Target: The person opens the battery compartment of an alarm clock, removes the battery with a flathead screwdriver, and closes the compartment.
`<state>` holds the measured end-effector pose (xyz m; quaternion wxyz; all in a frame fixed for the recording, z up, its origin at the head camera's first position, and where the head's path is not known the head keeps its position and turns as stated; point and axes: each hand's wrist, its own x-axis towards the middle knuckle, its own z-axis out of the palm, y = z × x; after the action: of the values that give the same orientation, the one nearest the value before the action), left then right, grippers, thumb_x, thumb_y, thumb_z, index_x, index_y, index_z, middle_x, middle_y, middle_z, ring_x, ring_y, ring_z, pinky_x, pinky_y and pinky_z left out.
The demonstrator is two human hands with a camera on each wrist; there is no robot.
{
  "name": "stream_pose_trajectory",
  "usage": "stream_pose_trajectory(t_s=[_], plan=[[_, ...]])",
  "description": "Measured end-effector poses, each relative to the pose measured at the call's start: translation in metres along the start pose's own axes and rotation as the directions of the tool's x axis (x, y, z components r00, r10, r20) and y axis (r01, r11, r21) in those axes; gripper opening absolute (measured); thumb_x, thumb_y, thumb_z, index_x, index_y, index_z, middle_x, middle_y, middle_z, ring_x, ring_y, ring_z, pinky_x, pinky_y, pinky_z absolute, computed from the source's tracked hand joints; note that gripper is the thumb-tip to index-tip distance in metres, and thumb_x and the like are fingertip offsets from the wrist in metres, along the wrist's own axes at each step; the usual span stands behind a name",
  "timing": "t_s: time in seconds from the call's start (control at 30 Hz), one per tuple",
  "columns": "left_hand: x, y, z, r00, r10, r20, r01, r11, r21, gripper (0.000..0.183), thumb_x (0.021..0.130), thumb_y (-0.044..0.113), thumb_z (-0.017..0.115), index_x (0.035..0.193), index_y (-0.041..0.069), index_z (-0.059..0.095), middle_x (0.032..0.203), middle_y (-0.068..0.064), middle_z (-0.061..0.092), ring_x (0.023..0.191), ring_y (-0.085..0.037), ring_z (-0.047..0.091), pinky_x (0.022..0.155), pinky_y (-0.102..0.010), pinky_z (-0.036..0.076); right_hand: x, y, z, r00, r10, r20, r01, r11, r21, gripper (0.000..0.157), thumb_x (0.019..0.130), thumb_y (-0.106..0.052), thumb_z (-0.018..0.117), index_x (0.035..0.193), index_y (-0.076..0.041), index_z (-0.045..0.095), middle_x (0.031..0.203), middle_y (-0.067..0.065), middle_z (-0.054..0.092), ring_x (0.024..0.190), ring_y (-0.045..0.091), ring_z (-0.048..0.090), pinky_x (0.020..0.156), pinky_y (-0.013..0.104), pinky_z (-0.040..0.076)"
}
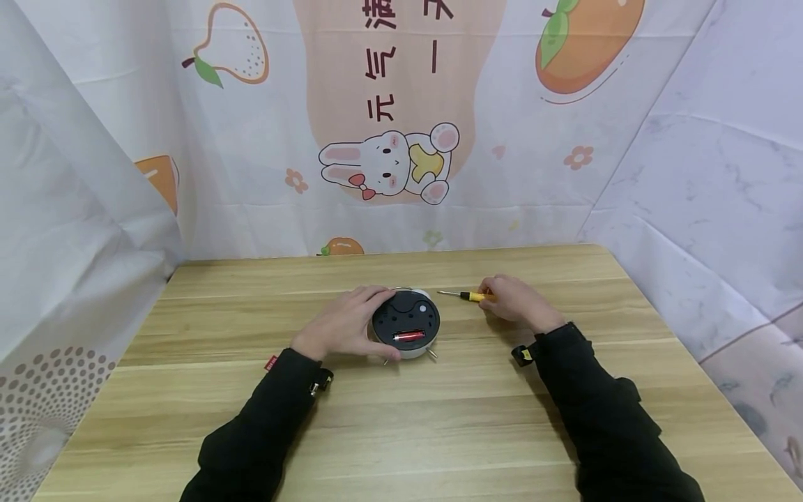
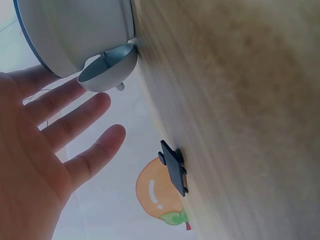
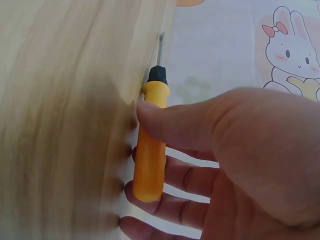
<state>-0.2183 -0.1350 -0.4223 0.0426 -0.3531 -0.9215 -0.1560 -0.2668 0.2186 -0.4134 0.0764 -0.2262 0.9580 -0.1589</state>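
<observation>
Work on the alarm clock [image 1: 406, 319] looks partway along to me. It lies back-up on the counter [image 1: 401, 432], near the middle of the frame, its battery compartment uncovered and a red battery [image 1: 410, 336] sitting inside. So the uncovering seems done. A dark flat piece [image 2: 173, 167], low in the left-wrist view and well apart from the clock's bell [image 2: 107, 75], could well be the missing cover. Putting that back would be what is left — whether the battery is meant to stay or come out, I can't tell.

The left hand [image 1: 346, 324] has its grip around the clock, thumb along the lower edge and fingers at the upper left. On the right of the clock, the right hand [image 1: 519, 304] has its grip closed around the yellow handle of a screwdriver [image 1: 470, 296]; the metal tip points left at the clock, near it but not touching.

As for writing, the cloth [image 1: 251, 160] at the top of the frame carries big sideways characters — I read 元气满 [image 1: 380, 63], with a second line that begins 一 and runs off the edge. A small red tag [image 1: 270, 362] by the left cuff has lettering too tiny to make out, and I can't read any brand on the battery or the screwdriver.
</observation>
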Motion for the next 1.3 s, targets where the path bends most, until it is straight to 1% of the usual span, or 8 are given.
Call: stream_pose_trajectory(t_s=[0.2,0.57,0.73,0.83,0.97,1.07,1.2,1.3], plan=[[0.000,-0.001,0.001,1.000,-0.001,0.002,0.001,1.000,-0.005,0.118,0.067,0.088,0.066,0.154,0.014,0.043,0.148,-0.004,0.049,0.131,-0.024,0.051,0.107,-0.045,0.044,0.003,0.001,-0.002,1.000,0.026,0.015,-0.027,0.994,0.102,0.024,0.104,-0.014,0.058,0.120,0.004,0.060,0.093,0.012,0.061,0.068,0.021,0.047,0.063,0.035,0.039],[0.001,-0.001,-0.002,1.000,-0.007,0.012,0.007,1.000,-0.020,0.117,0.067,0.087,0.067,0.155,0.014,0.043,0.149,-0.004,0.048,0.130,-0.025,0.052,0.107,-0.044,0.044,-0.007,-0.026,-0.035,0.992,-0.120,-0.045,0.128,0.956,0.264,0.021,0.106,-0.016,0.054,0.118,0.001,0.059,0.086,0.008,0.054,0.068,0.021,0.046,0.065,0.036,0.039],[0.001,-0.001,-0.002,1.000,0.004,0.011,-0.004,1.000,-0.009,0.117,0.067,0.088,0.067,0.154,0.014,0.043,0.147,-0.003,0.049,0.128,-0.024,0.053,0.106,-0.043,0.044,-0.017,-0.045,-0.050,0.990,-0.138,-0.006,0.136,0.960,0.245,0.020,0.105,-0.020,0.055,0.119,-0.009,0.062,0.104,0.008,0.065,0.088,0.024,0.059,0.077,0.041,0.047],[0.000,-0.001,-0.001,1.000,0.006,0.006,-0.006,1.000,-0.016,0.117,0.066,0.087,0.068,0.154,0.014,0.044,0.147,-0.003,0.050,0.128,-0.024,0.053,0.106,-0.043,0.045,-0.020,-0.057,-0.059,0.983,-0.183,-0.009,0.180,0.956,0.231,0.025,0.104,-0.027,0.060,0.124,-0.013,0.062,0.090,0.005,0.064,0.080,0.025,0.060,0.074,0.042,0.048],[0.001,-0.002,-0.002,1.000,0.009,0.006,-0.009,1.000,-0.028,0.116,0.067,0.087,0.068,0.154,0.014,0.044,0.147,-0.003,0.051,0.128,-0.023,0.054,0.106,-0.042,0.045,-0.019,-0.073,-0.067,0.968,-0.248,-0.043,0.252,0.941,0.225,0.029,0.099,-0.036,0.068,0.121,-0.017,0.062,0.062,-0.002,0.040,0.054,0.018,0.044,0.056,0.034,0.038],[0.001,-0.003,-0.002,1.000,0.006,0.011,-0.006,0.999,-0.038,0.117,0.067,0.086,0.069,0.155,0.014,0.043,0.148,-0.002,0.050,0.129,-0.022,0.053,0.106,-0.041,0.044,-0.018,-0.081,-0.069,0.962,-0.268,-0.058,0.274,0.943,0.189,0.023,0.099,-0.034,0.069,0.114,-0.018,0.064,0.063,-0.005,0.041,0.055,0.013,0.043,0.056,0.032,0.038],[0.001,-0.003,-0.001,1.000,0.001,0.014,-0.001,0.999,-0.047,0.117,0.067,0.086,0.069,0.156,0.015,0.042,0.150,-0.001,0.049,0.130,-0.022,0.052,0.107,-0.041,0.044,-0.018,-0.085,-0.065,0.953,-0.299,-0.045,0.302,0.949,0.090,0.018,0.099,-0.028,0.069,0.110,-0.014,0.072,0.084,-0.005,0.066,0.070,0.013,0.057,0.068,0.036,0.050],[0.001,-0.004,0.000,1.000,0.000,0.020,0.001,0.999,-0.053,0.117,0.067,0.086,0.068,0.156,0.015,0.041,0.150,-0.001,0.048,0.131,-0.022,0.052,0.107,-0.041,0.044,-0.018,-0.088,-0.062,0.951,-0.309,-0.025,0.309,0.951,0.010,0.019,0.099,-0.027,0.069,0.108,-0.013,0.077,0.102,-0.001,0.073,0.086,0.014,0.066,0.079,0.039,0.054]])
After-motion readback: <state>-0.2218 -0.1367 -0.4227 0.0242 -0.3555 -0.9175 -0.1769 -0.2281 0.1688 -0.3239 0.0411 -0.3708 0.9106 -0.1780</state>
